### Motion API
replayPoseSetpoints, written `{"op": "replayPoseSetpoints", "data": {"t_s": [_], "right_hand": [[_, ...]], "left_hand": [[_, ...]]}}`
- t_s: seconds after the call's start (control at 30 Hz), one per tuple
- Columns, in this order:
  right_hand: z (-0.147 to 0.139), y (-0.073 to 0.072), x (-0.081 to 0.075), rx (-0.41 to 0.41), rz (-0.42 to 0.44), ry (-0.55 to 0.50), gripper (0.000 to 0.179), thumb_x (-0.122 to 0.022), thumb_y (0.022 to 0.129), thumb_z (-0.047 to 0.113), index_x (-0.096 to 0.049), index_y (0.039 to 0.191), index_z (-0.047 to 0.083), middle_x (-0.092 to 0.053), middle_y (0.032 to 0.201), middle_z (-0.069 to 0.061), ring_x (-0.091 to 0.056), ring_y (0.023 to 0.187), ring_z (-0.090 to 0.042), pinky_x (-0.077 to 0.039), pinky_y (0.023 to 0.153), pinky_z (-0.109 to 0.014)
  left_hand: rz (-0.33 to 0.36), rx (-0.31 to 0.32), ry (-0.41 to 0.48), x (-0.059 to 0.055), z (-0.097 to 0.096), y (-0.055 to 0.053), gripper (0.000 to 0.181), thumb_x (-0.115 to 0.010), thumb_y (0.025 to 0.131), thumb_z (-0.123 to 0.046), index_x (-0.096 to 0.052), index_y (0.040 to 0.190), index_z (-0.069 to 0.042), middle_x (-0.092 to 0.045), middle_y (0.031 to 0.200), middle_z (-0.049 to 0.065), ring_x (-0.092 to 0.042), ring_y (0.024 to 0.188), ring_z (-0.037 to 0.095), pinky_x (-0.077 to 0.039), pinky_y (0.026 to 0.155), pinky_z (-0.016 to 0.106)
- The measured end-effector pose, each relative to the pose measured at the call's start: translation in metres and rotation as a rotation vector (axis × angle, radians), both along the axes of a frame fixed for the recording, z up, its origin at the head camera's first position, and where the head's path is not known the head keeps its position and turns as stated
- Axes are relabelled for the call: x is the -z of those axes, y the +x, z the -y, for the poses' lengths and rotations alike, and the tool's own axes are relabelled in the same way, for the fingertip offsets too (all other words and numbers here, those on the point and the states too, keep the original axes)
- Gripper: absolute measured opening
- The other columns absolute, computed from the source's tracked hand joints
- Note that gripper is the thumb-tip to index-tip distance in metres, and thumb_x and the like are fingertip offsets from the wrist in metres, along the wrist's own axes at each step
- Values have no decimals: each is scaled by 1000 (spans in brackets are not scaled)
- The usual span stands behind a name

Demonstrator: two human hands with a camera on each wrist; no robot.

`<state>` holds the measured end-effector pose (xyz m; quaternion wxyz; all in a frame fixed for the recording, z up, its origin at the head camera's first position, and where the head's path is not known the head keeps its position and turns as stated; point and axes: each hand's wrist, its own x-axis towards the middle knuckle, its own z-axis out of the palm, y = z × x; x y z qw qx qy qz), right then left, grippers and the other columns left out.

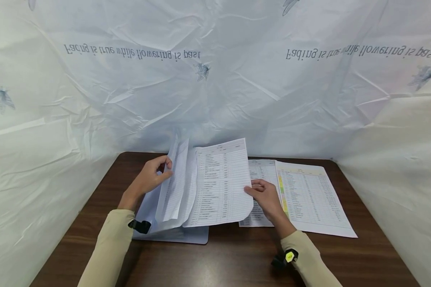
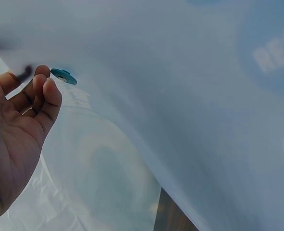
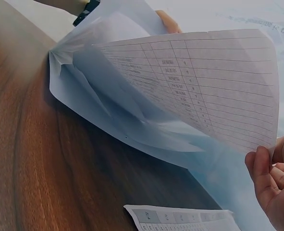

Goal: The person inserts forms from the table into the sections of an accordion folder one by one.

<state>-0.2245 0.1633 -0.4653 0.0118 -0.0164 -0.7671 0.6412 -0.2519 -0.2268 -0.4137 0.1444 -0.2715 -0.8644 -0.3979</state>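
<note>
A translucent bluish plastic document folder (image 1: 176,235) lies at the table's left, its upper layer lifted. My left hand (image 1: 149,177) pinches the edge of that raised layer between thumb and fingers. A teal snap button (image 2: 64,76) sits close to the fingertips in the left wrist view. My right hand (image 1: 267,195) grips the right edge of a printed table sheet (image 1: 220,183), thumb in front and fingers behind. The sheet stands tilted up, its left side at the folder's opening. In the right wrist view the folder (image 3: 103,106) gapes beside the sheet.
Two more printed sheets lie to the right: a grey-headed one (image 1: 260,171), partly covered, and one with a yellow and green strip (image 1: 309,191). The dark wooden table (image 1: 219,259) meets white plastic sheeting (image 1: 237,99) at the back and sides.
</note>
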Motion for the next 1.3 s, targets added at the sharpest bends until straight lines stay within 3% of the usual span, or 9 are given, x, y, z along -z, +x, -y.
{"op": "replayPoseSetpoints", "data": {"t_s": [0.57,1.3], "right_hand": [[20,-1,-1,-33,1,20,34,-76,90,10,-67,119,-5,-75,101,-19,-71,81,-16,-55,71,-26],[46,-5,11,-59,-10,13,28,-74,92,11,-70,114,-4,-76,97,-18,-71,83,-15,-54,73,-25]], "left_hand": [[-21,11,-2,0,0,-2,13,-66,92,-2,-56,96,-10,-53,88,2,-48,74,17,-41,66,28],[-18,12,-6,2,0,-3,12,-65,93,-2,-56,96,-10,-53,87,2,-48,74,17,-41,66,28]]}}
